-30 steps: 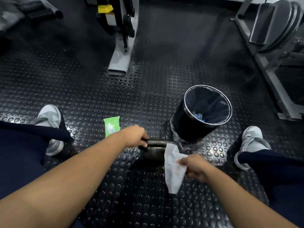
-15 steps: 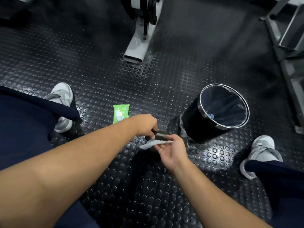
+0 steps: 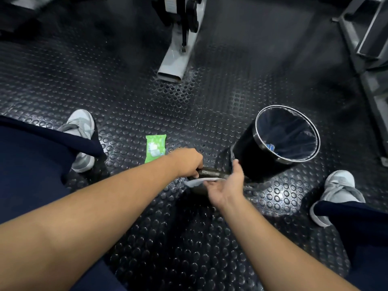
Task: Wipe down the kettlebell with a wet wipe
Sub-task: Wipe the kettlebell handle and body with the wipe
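Kettlebell (image 3: 212,172) sits on the floor right beside the trash bin (image 3: 255,131), on the bin's near side. Its handle runs side to side. Left hand (image 3: 188,163) is wrapped round the end away from the bin. Right hand (image 3: 227,185) is palm-up at the bin end, gripping the wet wipe (image 3: 196,182) just under the bar, so I'd guess it wipes leftward.

**Blocked on the right, open floor ahead**

The bin (image 3: 252,162) stands just beside the kettlebell (image 3: 212,171) on its right, seemingly touching it, so that side is blocked. The wipe packet (image 3: 155,148) lies near on the left. Bare floor (image 3: 210,114) runs ahead to the machine foot (image 3: 174,66).
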